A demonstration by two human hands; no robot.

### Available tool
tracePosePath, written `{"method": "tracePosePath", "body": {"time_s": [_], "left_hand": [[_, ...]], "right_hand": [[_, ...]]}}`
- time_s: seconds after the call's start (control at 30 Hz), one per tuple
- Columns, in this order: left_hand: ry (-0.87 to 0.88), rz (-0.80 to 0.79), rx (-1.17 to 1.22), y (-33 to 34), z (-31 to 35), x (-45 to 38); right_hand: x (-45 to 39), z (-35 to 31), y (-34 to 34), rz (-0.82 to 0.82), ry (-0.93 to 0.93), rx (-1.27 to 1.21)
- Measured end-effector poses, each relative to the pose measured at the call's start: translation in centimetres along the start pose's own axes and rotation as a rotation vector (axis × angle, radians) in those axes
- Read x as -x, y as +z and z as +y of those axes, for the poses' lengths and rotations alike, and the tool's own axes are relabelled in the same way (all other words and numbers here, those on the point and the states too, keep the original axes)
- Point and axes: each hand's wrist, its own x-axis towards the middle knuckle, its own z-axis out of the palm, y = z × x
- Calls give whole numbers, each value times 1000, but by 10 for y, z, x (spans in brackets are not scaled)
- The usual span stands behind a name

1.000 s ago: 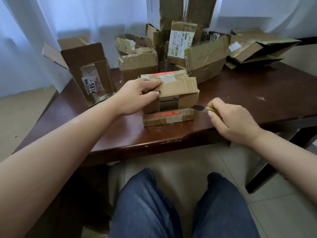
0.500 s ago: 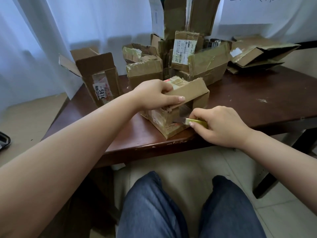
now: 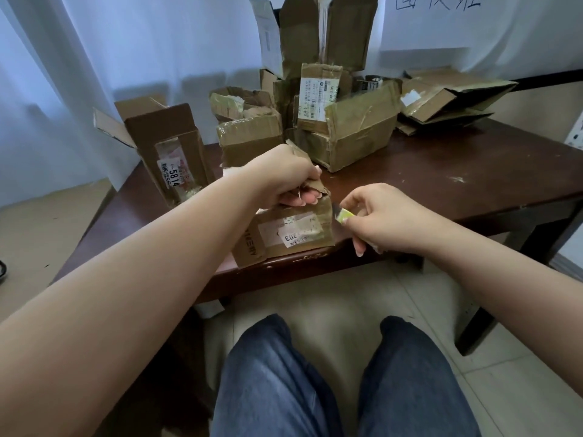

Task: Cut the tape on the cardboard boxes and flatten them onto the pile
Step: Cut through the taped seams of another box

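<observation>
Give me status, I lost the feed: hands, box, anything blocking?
Left hand grips the box flap. Right hand pinches the yellow cutter at its right edge. Nothing blocking.

Seeing two hands: left hand (image 3: 285, 181), right hand (image 3: 383, 216). One small cutter (image 3: 343, 215), one counter (image 3: 441, 181), one flattened pile (image 3: 448, 99) sitting at far right. Counting roughly seven unflattened boxes, near box (image 3: 293, 231) included; the back cluster (image 3: 318, 99) is overlapping, so exact count unclear.
</observation>
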Motion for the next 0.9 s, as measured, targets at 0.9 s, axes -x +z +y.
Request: {"method": "tracePosePath", "body": {"time_s": [0.9], "left_hand": [[139,-59,-162,-19,-15,-8]], "right_hand": [[3,23,-47,16,244,-263]]}}
